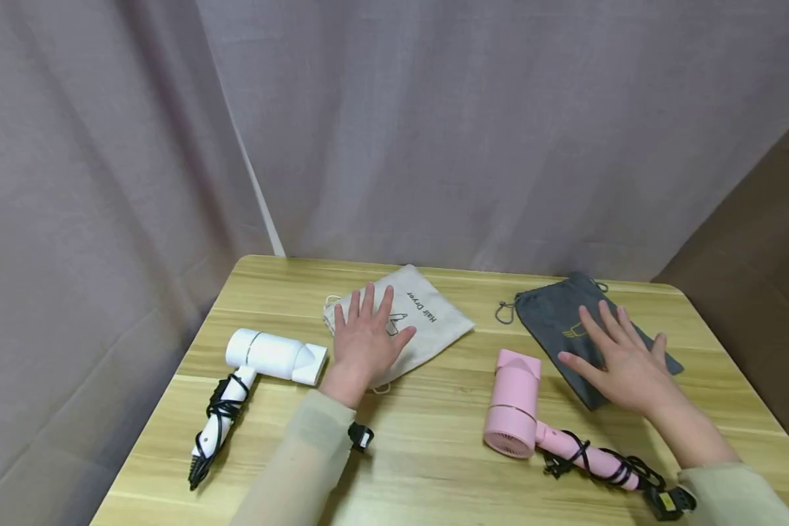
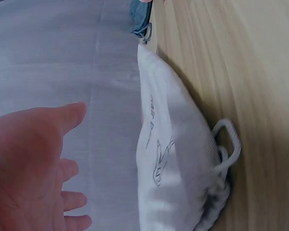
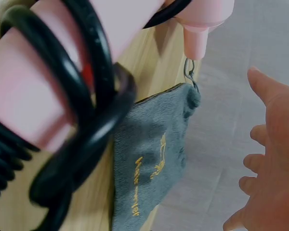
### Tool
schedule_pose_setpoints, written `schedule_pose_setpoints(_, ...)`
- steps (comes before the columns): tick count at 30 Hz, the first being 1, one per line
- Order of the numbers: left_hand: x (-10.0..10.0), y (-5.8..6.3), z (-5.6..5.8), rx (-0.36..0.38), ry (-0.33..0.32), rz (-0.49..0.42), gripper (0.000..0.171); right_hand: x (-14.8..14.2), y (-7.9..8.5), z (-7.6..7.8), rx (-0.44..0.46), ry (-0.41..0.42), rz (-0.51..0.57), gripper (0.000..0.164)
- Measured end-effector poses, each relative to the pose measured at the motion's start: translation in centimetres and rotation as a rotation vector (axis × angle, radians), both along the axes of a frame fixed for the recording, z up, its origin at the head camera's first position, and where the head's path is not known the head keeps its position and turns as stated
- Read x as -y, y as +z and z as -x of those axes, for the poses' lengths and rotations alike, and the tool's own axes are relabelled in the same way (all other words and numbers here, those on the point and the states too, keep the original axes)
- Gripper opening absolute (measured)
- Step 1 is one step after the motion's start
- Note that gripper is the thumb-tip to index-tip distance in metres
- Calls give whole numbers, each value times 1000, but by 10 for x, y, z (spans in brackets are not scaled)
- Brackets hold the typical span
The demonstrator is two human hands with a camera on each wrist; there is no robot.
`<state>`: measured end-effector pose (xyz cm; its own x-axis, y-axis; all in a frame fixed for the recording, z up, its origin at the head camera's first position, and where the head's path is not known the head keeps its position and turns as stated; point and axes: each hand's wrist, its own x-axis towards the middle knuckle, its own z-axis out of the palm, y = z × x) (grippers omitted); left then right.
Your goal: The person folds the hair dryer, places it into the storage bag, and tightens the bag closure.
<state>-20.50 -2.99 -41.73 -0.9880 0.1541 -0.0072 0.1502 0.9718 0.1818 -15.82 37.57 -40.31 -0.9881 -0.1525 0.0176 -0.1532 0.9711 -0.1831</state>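
Note:
My left hand [image 1: 366, 340], fingers spread, hovers over a white drawstring pouch [image 1: 427, 307] printed "Hair Dryer". In the left wrist view that pouch [image 2: 166, 144] lies on the wood, with a gap between it and the hand [image 2: 29, 163]. On the other side, my right hand [image 1: 624, 358] is spread above a dark grey drawstring pouch [image 1: 552, 314] with a yellow print. The right wrist view has the grey pouch [image 3: 151, 159] flat on the table, apart from the hand [image 3: 274, 159]. Neither hand holds anything.
A white hair dryer [image 1: 269, 356], black cord wound round its handle, lies at the left. Its pink counterpart [image 1: 514, 402] lies between the forearms, its corded handle beside the right wrist. The wooden table [image 1: 434, 467] backs onto a grey curtain [image 1: 467, 131].

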Motion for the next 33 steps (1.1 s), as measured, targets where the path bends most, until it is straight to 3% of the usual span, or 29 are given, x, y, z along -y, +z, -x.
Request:
schedule_pose_setpoints(21,38,17,-5,18,-50,56,88,24,11,2,-5,83,-33,97)
schedule_pose_setpoints(33,77,27,-15,33,-69,68,88,39,12,4,-11,150,-35,98)
